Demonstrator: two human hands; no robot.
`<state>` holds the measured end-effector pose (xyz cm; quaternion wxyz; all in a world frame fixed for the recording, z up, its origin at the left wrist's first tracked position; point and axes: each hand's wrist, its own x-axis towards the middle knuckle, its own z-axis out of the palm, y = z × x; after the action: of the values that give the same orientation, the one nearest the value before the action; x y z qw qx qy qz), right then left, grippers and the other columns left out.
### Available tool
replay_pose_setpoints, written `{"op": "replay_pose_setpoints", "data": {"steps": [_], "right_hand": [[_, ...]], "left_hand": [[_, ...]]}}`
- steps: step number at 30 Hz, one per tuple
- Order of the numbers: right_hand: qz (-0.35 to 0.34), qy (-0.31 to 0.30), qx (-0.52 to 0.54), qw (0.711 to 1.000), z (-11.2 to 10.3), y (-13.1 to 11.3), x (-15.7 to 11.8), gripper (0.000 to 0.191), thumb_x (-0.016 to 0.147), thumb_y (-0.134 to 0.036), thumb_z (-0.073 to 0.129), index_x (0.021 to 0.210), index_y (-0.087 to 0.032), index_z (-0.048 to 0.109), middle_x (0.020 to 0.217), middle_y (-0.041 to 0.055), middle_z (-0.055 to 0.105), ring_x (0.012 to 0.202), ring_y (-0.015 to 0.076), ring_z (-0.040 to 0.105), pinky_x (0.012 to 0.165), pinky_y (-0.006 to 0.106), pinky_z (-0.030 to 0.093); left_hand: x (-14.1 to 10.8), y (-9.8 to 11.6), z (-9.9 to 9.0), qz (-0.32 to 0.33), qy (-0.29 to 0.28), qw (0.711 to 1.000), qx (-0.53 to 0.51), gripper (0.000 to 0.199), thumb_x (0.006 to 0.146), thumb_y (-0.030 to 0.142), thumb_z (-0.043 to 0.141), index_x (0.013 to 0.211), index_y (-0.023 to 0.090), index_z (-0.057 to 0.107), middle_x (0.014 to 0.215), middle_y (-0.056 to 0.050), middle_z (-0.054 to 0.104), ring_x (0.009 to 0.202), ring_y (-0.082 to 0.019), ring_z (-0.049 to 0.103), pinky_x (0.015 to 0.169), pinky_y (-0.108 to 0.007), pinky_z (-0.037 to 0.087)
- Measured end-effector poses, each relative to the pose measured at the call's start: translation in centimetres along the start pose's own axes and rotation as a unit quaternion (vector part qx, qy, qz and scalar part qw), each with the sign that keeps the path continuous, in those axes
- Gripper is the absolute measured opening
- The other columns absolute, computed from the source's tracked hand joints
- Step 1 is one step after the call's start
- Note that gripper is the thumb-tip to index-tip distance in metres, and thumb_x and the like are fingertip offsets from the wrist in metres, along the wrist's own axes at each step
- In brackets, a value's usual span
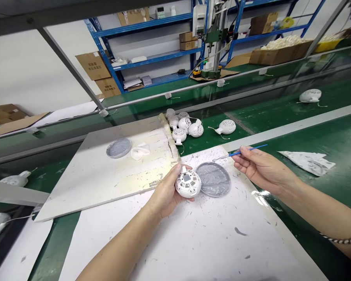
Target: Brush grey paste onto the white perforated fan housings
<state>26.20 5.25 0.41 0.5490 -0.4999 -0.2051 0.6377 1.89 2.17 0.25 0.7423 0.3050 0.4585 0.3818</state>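
Note:
My left hand (167, 192) is closed around a white rounded plastic shell (188, 184) with cut-out openings and a grey square patch on its face. Between the fingertips of my right hand (259, 167) is a thin blue paintbrush (247, 150), its tip pointing left above the far rim of a round dish of grey paint (213, 180). The dish rests on a paint-flecked white sheet (210, 238), just right of the shell. Part of my left fingers is hidden behind the shell.
On a white board (105, 187) at left lie a second grey paint dish (118, 148) and a crumpled white cloth (140, 151). Several similar white shells (185, 125) cluster beyond it on the green belt (269, 121). A stained paper scrap (308, 162) lies right. Blue shelves (146, 27) stand behind.

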Motion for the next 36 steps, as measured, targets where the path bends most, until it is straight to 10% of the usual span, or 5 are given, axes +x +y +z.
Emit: {"op": "replay_pose_setpoints", "data": {"steps": [10,23,36], "right_hand": [[-0.179,-0.134,-0.129,0.966,2.4,1.3,-2.0,0.027,0.068,-0.044,0.083,0.072,-0.021,0.069,0.072,-0.0008,0.070,0.065,0.0117,0.070,0.066,0.019,0.059],[-0.385,-0.138,-0.321,0.854,1.4,1.2,-3.5,0.009,0.080,-0.030,0.073,0.074,-0.024,0.073,0.076,0.0013,0.071,0.070,0.0142,0.071,0.062,0.019,0.060],[-0.410,-0.023,-0.262,0.873,-1.5,-0.9,-3.3,0.010,0.078,-0.033,0.077,0.078,-0.025,0.071,0.080,0.0003,0.069,0.070,0.0130,0.068,0.068,0.024,0.059]], "left_hand": [[-0.9,-0.1,1.0,-0.013,-0.054,0.998,-0.034,0.030,0.096,0.041,0.040,0.107,0.018,0.055,0.092,-0.008,0.061,0.071,-0.018,0.062,0.057,-0.030,0.054],[-1.6,0.1,0.7,-0.003,-0.106,0.994,0.031,0.037,0.079,0.019,0.064,0.113,0.021,0.049,0.093,-0.005,0.064,0.077,-0.017,0.062,0.070,-0.032,0.052],[-2.1,0.3,0.7,-0.012,-0.068,0.998,-0.016,0.031,0.073,0.024,0.062,0.103,0.021,0.054,0.093,-0.006,0.061,0.075,-0.019,0.061,0.063,-0.032,0.052]]}}
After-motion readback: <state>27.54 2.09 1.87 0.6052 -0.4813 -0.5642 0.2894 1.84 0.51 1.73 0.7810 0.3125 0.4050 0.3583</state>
